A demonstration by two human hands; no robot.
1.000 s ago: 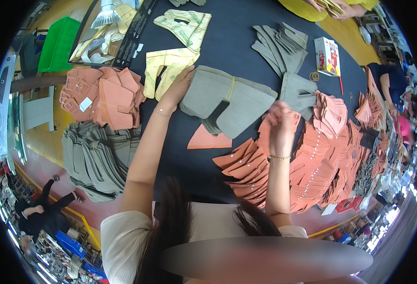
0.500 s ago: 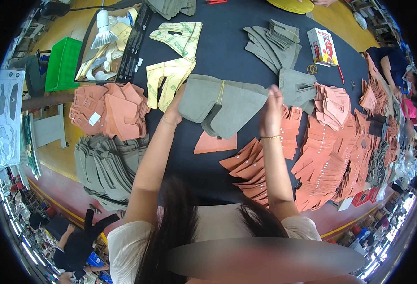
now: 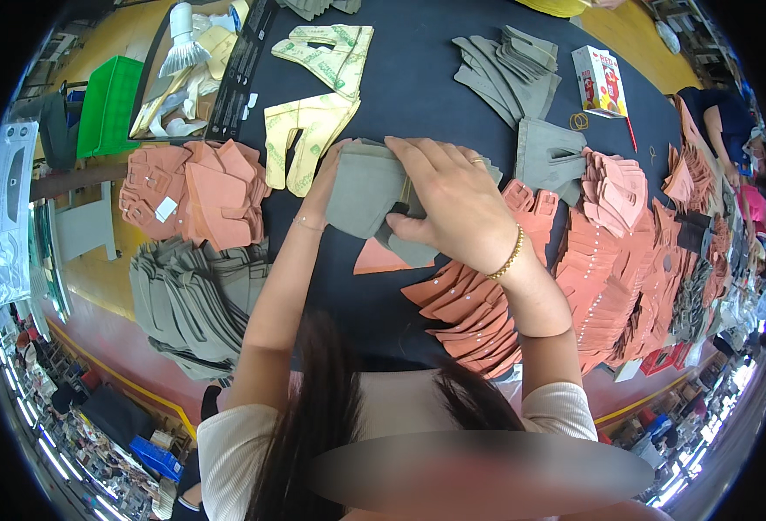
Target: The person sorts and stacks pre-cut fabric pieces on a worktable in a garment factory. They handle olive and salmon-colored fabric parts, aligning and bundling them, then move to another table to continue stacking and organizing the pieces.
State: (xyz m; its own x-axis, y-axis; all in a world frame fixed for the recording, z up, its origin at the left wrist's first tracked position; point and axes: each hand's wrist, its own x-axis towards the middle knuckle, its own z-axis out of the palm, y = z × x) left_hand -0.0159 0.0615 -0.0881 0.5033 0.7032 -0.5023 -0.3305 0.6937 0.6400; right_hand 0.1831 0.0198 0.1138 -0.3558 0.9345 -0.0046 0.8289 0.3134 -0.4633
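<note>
A stack of grey cut pieces [image 3: 364, 193], leather-like, is held above the dark table between my two hands. My left hand [image 3: 326, 184] grips its left edge, mostly hidden behind the stack. Across the stack's middle and right lies my right hand [image 3: 457, 204], fingers over the far edge and thumb at the near side, covering much of it. A bit of thin yellow band shows beside the right fingers. Under the stack, a salmon-coloured piece [image 3: 383, 258] lies on the table. Two yellowish printed pattern pieces [image 3: 300, 130] lie just beyond my left hand.
Salmon piles [image 3: 227, 195] and grey piles [image 3: 196, 300] sit at left; rows of salmon pieces [image 3: 604, 286] fill the right. Farther back are a fanned grey stack [image 3: 505, 74], a small carton [image 3: 598, 82], a red pen [image 3: 631, 135] and a box of scraps with a lamp [image 3: 183, 43].
My right hand has moved left from the stack's right edge and closed over its middle. My left hand stays at the left edge.
</note>
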